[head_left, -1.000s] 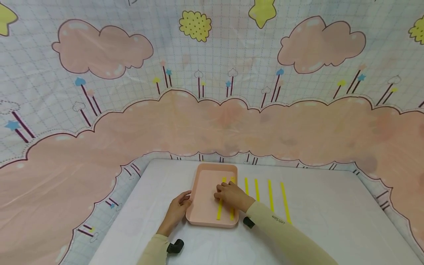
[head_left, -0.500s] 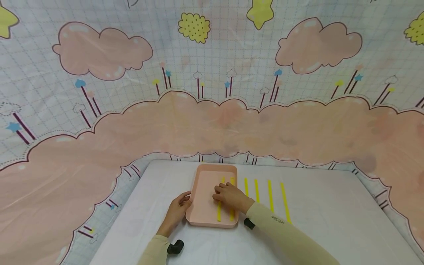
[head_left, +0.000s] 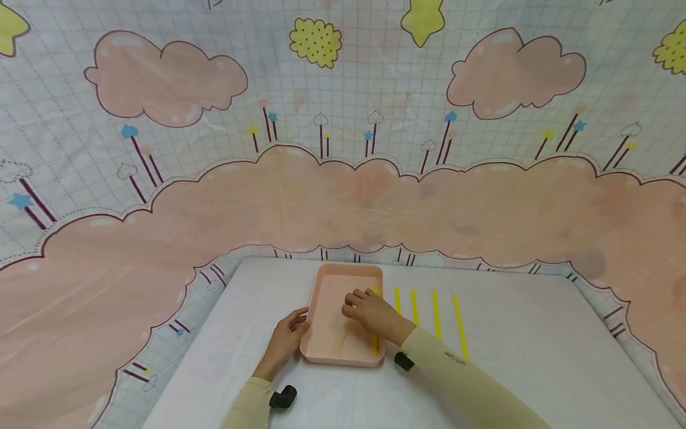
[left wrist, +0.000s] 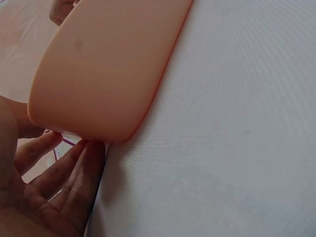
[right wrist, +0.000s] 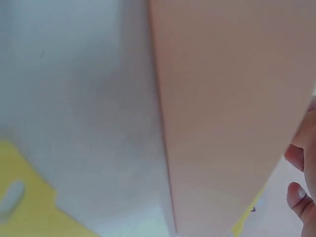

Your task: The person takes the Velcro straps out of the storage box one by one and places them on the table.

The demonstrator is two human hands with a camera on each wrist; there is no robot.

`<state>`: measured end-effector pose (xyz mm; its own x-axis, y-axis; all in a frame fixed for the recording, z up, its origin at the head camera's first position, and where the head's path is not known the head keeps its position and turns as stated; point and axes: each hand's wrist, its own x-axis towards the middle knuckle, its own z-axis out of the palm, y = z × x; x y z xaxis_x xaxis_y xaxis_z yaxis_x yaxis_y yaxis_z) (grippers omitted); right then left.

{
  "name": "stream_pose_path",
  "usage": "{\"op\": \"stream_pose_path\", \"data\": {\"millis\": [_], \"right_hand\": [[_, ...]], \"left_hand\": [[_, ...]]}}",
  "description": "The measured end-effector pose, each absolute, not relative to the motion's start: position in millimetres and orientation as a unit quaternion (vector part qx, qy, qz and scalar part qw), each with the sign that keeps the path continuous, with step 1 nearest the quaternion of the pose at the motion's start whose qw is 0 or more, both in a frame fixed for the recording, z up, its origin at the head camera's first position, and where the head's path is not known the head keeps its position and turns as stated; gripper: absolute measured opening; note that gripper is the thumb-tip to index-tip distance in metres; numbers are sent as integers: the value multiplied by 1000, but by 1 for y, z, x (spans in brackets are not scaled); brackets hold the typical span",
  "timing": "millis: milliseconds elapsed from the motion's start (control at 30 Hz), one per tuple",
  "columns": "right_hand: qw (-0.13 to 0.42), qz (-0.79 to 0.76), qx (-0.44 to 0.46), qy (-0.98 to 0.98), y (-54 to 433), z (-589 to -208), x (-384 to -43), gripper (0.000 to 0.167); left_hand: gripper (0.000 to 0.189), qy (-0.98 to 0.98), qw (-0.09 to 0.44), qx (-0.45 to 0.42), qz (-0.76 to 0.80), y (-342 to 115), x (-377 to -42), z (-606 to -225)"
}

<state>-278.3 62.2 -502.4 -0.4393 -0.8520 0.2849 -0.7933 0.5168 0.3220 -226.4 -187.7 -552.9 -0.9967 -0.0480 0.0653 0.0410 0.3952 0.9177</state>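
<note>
A shallow pink tray (head_left: 332, 298) lies on the table. My left hand (head_left: 289, 336) grips its left rim, thumb at the top edge and fingers against the outer wall, as the left wrist view shows with the tray wall (left wrist: 98, 74). Over the tray, my right hand (head_left: 375, 314) has its fingers curled and pinches a narrow yellow strip (head_left: 342, 339), which looks thin, turned nearly edge-on. The fingers hide its upper part. A second yellow strip (head_left: 374, 345) lies along the tray's right side, partly under the hand. The right hand (right wrist: 308, 163) shows beyond the tray wall in the right wrist view.
Several more yellow strips (head_left: 436, 313) lie roughly parallel on the white table (head_left: 525, 333), right of the tray. The right forearm covers their near ends. One close yellow piece (right wrist: 24, 197) with an oblong slot shows in the right wrist view. A patterned curtain (head_left: 343, 202) stands behind the table.
The strip under my right hand, earlier flat and broad, now looks thin and slanted, its lower end shifted left. My right fingers have moved very slightly left. The left hand stays on the rim.
</note>
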Motion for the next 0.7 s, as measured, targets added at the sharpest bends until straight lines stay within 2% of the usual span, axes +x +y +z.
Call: {"op": "stream_pose_path", "data": {"millis": [267,500,700], "right_hand": [[232,-41,484,-842,63,-500,-274,9],[209,-2,463,-861,64,-495,-269,10],[232,85,460,-853,67,-493,-268,4]], "left_hand": [[39,-838,37,5,-545,-188,-224,-550],[39,-836,34,9,-547,-187,-224,-551],[39,-838,37,7,-545,-187,-224,-550]]}}
